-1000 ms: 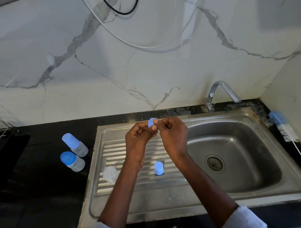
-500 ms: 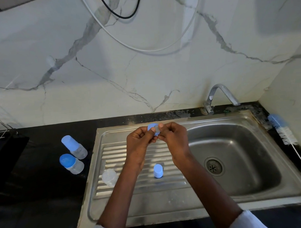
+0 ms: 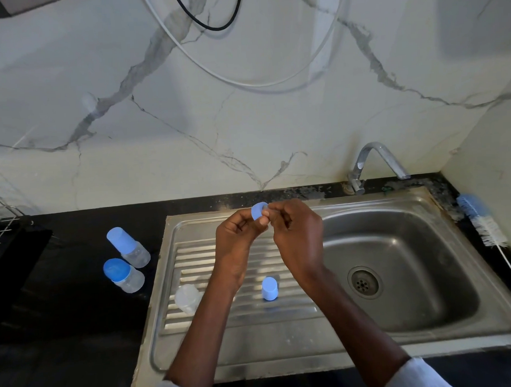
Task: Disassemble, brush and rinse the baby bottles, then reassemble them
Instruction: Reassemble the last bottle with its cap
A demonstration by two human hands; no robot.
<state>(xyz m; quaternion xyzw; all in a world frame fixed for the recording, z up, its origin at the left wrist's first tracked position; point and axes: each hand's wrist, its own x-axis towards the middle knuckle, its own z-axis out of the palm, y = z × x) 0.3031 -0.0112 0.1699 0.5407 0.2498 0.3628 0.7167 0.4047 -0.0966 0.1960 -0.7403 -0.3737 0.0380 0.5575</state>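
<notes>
Both my hands meet above the far end of the steel drainboard. My left hand pinches a small blue ring, a bottle collar, by its edge. My right hand pinches at the same collar from the right; what sits between its fingertips is hidden. Below the hands, a blue cap stands on the drainboard ribs, and a clear bottle body without top stands to its left. Two assembled baby bottles with blue tops stand on the black counter at the left.
The sink basin with its drain lies at the right, the tap behind it. A bottle brush with blue and white bristles lies on the counter's right edge. A wire rack stands at the far left. Cables hang on the marble wall.
Both hands stay joined at the blue collar and have shifted only slightly; the fingers work at it. The parts on the drainboard and the counter have not moved.
</notes>
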